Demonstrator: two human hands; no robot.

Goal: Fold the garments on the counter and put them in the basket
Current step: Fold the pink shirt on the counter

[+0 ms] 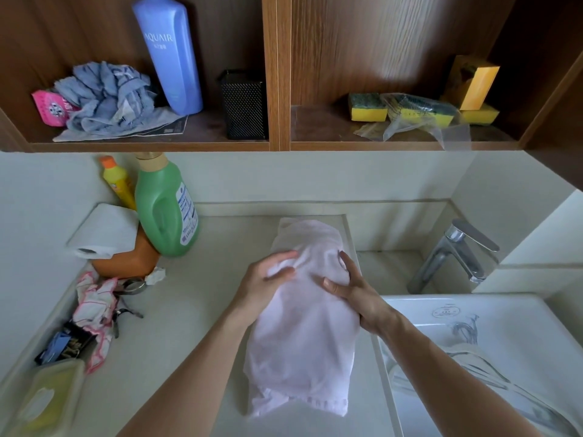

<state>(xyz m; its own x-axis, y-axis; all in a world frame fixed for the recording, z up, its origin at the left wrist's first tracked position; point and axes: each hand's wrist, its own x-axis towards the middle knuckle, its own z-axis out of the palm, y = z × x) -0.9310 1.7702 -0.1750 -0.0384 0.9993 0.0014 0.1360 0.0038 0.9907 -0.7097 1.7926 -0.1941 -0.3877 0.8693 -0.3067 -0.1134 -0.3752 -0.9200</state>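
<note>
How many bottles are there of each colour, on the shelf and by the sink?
blue bottle on the shelf: 1
green bottle on the counter: 1
yellow bottle with an orange cap, behind the green one: 1
Total: 3

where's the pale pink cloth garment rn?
Head view, centre: pale pink cloth garment lies on the beige counter, just left of the white sink, left hand and right hand on its far half.
</note>
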